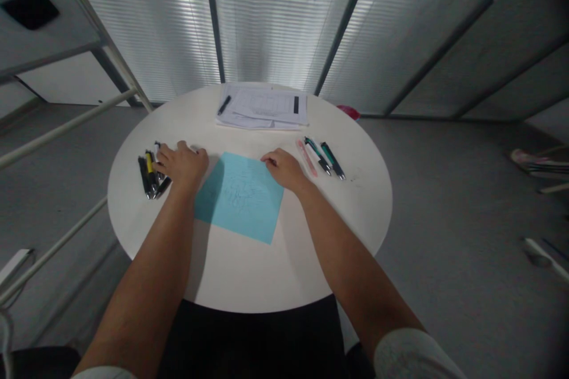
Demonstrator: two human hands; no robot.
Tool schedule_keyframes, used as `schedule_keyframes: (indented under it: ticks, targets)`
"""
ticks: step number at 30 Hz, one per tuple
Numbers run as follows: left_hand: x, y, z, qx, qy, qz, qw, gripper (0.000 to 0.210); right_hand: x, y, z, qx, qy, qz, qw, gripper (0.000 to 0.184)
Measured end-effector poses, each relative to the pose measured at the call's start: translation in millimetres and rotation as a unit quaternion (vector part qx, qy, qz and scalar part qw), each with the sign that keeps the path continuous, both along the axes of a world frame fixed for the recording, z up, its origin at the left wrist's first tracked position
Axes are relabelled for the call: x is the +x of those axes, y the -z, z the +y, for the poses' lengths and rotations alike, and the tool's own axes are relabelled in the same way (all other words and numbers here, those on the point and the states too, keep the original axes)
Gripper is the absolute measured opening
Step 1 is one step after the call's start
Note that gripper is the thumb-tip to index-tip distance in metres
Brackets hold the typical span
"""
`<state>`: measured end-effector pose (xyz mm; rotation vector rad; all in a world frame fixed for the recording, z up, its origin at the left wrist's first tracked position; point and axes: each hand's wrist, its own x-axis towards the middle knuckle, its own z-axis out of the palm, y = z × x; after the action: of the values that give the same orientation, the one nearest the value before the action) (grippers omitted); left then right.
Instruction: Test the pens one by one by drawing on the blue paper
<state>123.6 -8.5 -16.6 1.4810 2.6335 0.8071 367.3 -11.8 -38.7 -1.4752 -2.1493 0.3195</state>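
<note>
A light blue sheet of paper [242,195] with faint handwriting or drawing lies slightly turned on the round white table. My left hand [183,164] is to the left of the sheet, palm down with its fingers apart. Its fingers reach over a group of pens, among them a yellow and black pen [150,167] and a black pen [144,176]; it partly hides some. At the sheet's upper right corner rests my right hand [284,169], fingers curled together. Whatever may be between those fingers is hidden.
On the right of the round table [249,284] lie a pink pen [306,158] and two green and black pens, one a dark green pen [333,160]. Stacked printed papers [267,108] with a black pen [224,105] sit at the far edge. White rails [66,124] stand left.
</note>
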Motion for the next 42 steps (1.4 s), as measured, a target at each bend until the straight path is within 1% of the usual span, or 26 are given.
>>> schedule_keyframes:
  ticks: [4,8,13,18,24,31,33,35,37,39,42]
  targets:
    - [-9,2.7,3,-0.016,-0.028,-0.004,0.999,0.055,0,0.4,0,-0.008,0.003,-0.005,1.000,0.027]
    - [-15,9.6,6,-0.036,-0.016,0.013,0.999,0.052,0,-0.9,-1,-0.014,0.007,-0.007,1.000,0.027]
    - [-17,13.9,7,-0.027,0.000,0.034,0.999,0.050,0,-1.9,-1,-0.015,0.004,-0.003,1.000,0.027]
    - [-16,13.5,8,-0.036,0.011,0.021,0.999,0.055,-1,-1.3,-1,-0.011,0.003,-0.002,1.000,0.026]
    - [-15,13.8,10,-0.014,0.039,0.001,0.999,0.054,-2,-3.1,-2,-0.013,0.007,-0.008,1.000,0.026]
    - [-10,7.4,7,-0.015,0.068,-0.019,0.997,0.049,-2,-2.3,-2,-0.007,0.002,-0.005,1.000,0.027]
    - [-9,4.7,5,-0.007,0.052,-0.003,0.999,0.046,-2,-1.3,-2,-0.010,0.005,-0.008,1.000,0.027]
    - [-10,2.0,3,-0.003,0.014,0.018,1.000,0.042,-1,-0.4,-1,-0.013,0.007,-0.011,1.000,0.027]
    - [-11,0.3,2,-0.016,-0.017,0.028,0.999,0.040,-1,0.1,0,-0.013,0.007,-0.012,1.000,0.027]
    - [-13,0.1,2,-0.041,-0.024,0.027,0.999,0.040,-1,0.1,0,-0.011,0.004,-0.010,1.000,0.027]
    - [-16,2.4,4,-0.059,-0.016,0.025,0.998,0.038,-1,-0.3,0,-0.011,0.004,-0.006,1.000,0.027]
